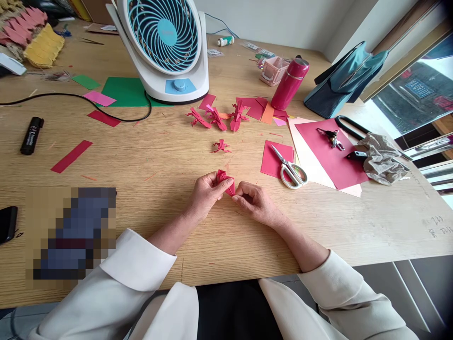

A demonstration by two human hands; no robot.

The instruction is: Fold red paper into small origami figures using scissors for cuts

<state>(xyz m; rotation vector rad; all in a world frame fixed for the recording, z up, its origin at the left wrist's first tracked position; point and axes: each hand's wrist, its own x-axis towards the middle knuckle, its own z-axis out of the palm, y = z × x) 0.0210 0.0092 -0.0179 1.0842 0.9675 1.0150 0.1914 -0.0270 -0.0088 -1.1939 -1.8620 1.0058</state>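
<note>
A small piece of folded red paper [222,176] is held up between both hands over the wooden table. My left hand [209,190] pinches it from the left, its thumb lying across the front. At the paper's lower right corner, my right hand [255,200] grips with thumb and index finger, the other fingers curled. Just beyond the hands a small folded red paper figure [221,146] stands on the wood. Farther back are more red folded figures [217,118], grouped in front of the fan.
White-handled scissors [290,167] lie on red paper squares [268,158] to the right. A white fan [170,52] stands at the back, its black cable [71,94] running left. A red bottle [290,84], a teal bag [343,82], a black marker [32,135] and a red strip [71,156] are around.
</note>
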